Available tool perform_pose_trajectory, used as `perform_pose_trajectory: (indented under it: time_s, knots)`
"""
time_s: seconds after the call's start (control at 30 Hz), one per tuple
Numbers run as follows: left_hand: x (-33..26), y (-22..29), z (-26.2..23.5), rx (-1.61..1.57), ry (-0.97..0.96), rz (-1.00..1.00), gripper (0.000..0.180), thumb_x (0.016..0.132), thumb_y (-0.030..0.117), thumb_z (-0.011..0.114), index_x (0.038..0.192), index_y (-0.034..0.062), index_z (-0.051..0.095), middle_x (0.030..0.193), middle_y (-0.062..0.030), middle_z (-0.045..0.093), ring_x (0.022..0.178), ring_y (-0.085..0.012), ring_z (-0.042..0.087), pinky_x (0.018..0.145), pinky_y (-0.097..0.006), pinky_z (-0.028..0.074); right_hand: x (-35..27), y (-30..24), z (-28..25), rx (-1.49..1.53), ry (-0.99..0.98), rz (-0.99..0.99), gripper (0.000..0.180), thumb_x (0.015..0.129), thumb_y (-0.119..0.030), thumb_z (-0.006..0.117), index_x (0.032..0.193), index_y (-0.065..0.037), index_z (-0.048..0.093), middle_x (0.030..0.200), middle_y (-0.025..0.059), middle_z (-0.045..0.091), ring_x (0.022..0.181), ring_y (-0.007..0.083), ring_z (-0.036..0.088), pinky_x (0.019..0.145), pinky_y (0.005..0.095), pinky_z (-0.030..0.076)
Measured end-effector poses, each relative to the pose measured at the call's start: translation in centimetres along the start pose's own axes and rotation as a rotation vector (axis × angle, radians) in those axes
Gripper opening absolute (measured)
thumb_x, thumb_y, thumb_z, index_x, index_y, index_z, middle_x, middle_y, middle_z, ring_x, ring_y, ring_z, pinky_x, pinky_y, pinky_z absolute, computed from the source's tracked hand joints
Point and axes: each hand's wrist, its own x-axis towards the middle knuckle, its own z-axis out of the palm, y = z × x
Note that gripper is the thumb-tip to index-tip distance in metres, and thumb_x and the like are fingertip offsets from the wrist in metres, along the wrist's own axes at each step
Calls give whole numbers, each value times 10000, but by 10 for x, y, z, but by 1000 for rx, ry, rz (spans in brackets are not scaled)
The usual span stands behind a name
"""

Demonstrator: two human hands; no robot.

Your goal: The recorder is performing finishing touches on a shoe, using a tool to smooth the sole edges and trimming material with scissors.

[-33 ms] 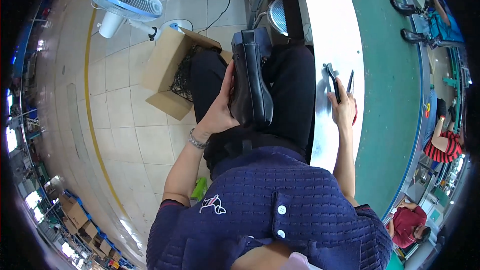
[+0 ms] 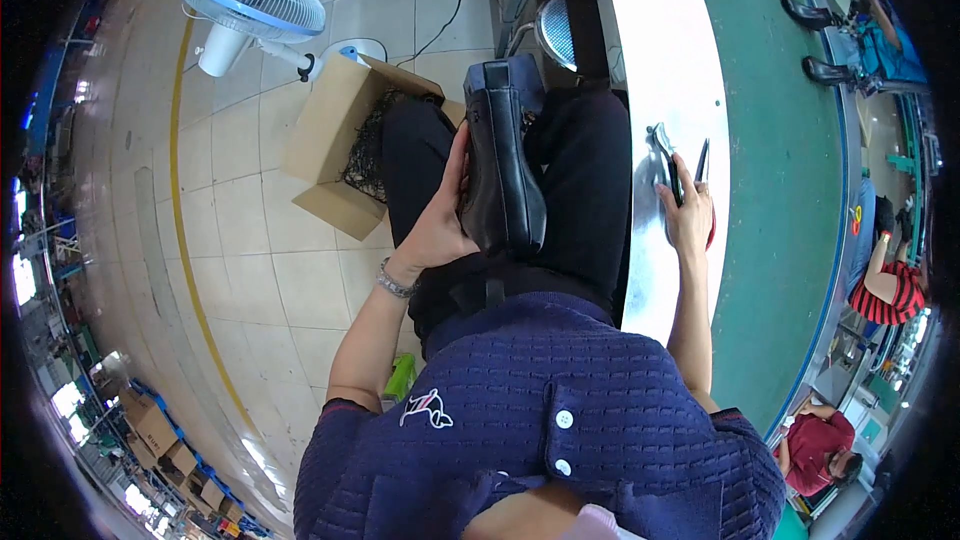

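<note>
My left hand (image 2: 440, 225) grips a black leather boot (image 2: 505, 170) from its left side, the thumb low against it. The boot lies over my lap with its rounded toe toward me. On the metal tabletop to the right, my right hand (image 2: 688, 215) has its thumb and fingers about the black handles of a pair of pliers (image 2: 661, 148), whose metal jaws point away from me. Beside the pliers lies a pair of scissors (image 2: 703, 160); its blades show, and the red handle is partly covered by my right hand.
An open cardboard box (image 2: 335, 140) with dark tangled scraps stands left of my legs. Behind it is a standing fan (image 2: 250, 0). A round lamp (image 2: 557, 35) sits past my knees. Right of the metal tabletop (image 2: 660, 30) runs a green belt (image 2: 770, 140), with people on its far side.
The pliers have turned slightly in my right hand, and their jaws now look brighter. The left hand and the boot are still.
</note>
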Motion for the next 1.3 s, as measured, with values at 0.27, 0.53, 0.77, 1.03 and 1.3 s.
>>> perform_pose_trajectory:
  time_s: [0.27, 0.53, 0.77, 1.03, 1.3]
  knots:
    - [5, 7, 13, -25, 72, -90, 1281, 616, 42, 848, 1514, 126, -63, 1512, -96, 234, 1363, -226, 318, 1117, -371, 261, -23, -55, -20, 801, -326, -644, 758, 696, -186, 824, 1351, -68, 462, 1415, 147, 423, 1297, 295, 426, 1073, 409, 338]
    - [30, 5, 30, -329, -32, -214, 883, 795, 167, 739, 1471, 34, 187, 1428, -127, 368, 1316, -254, 379, 1105, -386, 280, -61, -92, -33, 1427, -687, -292, 546, 764, -119, 755, 1243, 15, 528, 1115, 55, 617, 1040, 122, 551, 936, 285, 422]
    - [52, 44, 10, 3, 82, -66, 805, 849, 112, 698, 1483, 22, 210, 1417, -174, 420, 1276, -266, 463, 1048, -382, 379, -42, -26, -34, 1624, -21, 255, 366, 794, -175, 715, 1063, 54, 617, 904, 81, 675, 752, 131, 643, 692, 253, 509]
    - [18, -4, -67, 1021, 567, -17, 630, 863, 297, 666, 1363, -6, 431, 1308, -239, 502, 1209, -354, 495, 1017, -424, 397, 45, 97, -29, 1207, 828, 556, 439, 867, -326, 664, 1104, 39, 609, 956, 75, 664, 834, 153, 580, 780, 298, 458]
    - [25, -79, -63, 1146, 671, -139, 658, 869, 331, 617, 1407, 41, 375, 1426, -274, 341, 1308, -426, 347, 1080, -493, 286, 33, 16, 30, 1196, 441, 204, 244, 895, -127, 576, 1119, -32, 596, 756, 44, 640, 683, 117, 597, 610, 278, 480]
